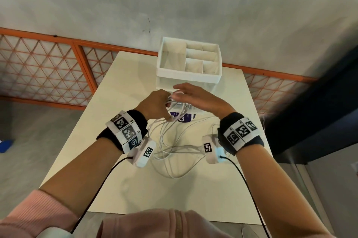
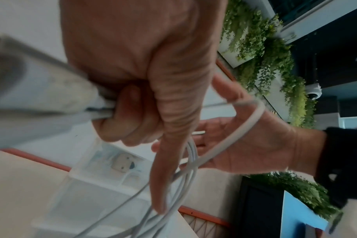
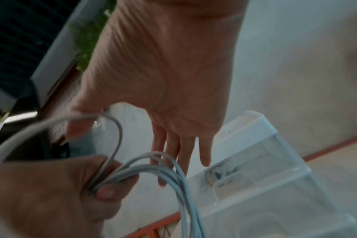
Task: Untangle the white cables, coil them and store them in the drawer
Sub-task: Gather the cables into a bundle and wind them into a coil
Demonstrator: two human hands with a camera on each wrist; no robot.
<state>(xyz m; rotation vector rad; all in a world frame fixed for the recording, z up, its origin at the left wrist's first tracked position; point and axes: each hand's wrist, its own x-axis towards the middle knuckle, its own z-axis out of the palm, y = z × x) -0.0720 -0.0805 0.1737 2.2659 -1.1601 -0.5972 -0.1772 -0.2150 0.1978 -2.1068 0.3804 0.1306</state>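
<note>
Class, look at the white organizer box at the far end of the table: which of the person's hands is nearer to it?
Right. The right hand reaches open-fingered just before the white organizer box, while the left hand grips the white cables slightly farther back.

On my left wrist band [image 1: 126, 131] I can read "L3" and "L4" printed small beside the black-and-white square code tags. A purple label [image 1: 183, 118] lies on the bench [image 1: 116, 86] under my hands, with a large white "C" showing; its smaller lettering is too blurred to read.
</note>
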